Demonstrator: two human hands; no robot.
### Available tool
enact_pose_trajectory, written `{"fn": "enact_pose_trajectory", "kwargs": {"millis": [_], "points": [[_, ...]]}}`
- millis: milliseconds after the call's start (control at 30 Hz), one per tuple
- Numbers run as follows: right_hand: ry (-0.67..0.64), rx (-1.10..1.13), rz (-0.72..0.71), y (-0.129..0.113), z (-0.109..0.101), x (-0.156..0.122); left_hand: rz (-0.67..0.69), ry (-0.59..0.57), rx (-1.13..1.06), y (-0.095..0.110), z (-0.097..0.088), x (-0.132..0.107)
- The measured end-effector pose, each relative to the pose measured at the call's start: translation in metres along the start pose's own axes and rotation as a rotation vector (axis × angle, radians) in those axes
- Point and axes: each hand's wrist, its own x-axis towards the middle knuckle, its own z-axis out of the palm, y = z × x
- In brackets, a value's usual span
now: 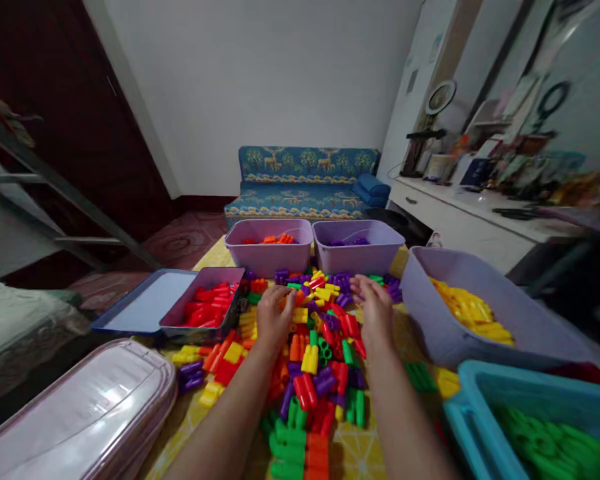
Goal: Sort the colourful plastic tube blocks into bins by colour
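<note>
Loose plastic building blocks in red, yellow, green, purple and orange lie heaped in the middle of the table. Over the left of the heap, my left hand [274, 317] is held with curved fingers, thumb and forefinger apart, and nothing visible between them. My right hand [375, 310] hovers at the right of the pile, fingers spread, beside some purple blocks [344, 283]. Between my forearms lie a yellow block [310, 359] and red blocks [305, 391]. Closer to me, green blocks [287, 450] sit against orange ones [317, 455].
At the back stand a lilac bin [270, 253] with orange blocks and another lilac bin [357, 257] with purple ones. A tin [200, 331] holds red blocks. On the right are a large bin [425, 320] of yellow blocks and a blue bin [485, 420] of green ones. A pinkish lid [80, 413] lies front left.
</note>
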Motion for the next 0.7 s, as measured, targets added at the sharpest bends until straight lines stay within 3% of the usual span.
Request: {"fn": "enact_pose_trajectory", "kwargs": {"millis": [133, 267, 467, 700], "points": [[-0.269, -0.411, -0.219, 0.017, 0.014, -0.015, -0.121, -0.072, 0.090, 0.000, -0.003, -0.002], [-0.475, -0.687, -0.345, 0.013, 0.021, -0.027, -0.083, -0.243, 0.123, 0.001, -0.002, -0.002], [-0.541, -0.691, -0.402, 0.002, 0.026, -0.034, 0.026, -0.361, 0.048, -0.002, 0.001, 0.000], [-0.552, -0.570, -0.498, 0.006, 0.037, -0.039, -0.045, -0.289, -0.211, -0.013, 0.007, -0.003]]}}
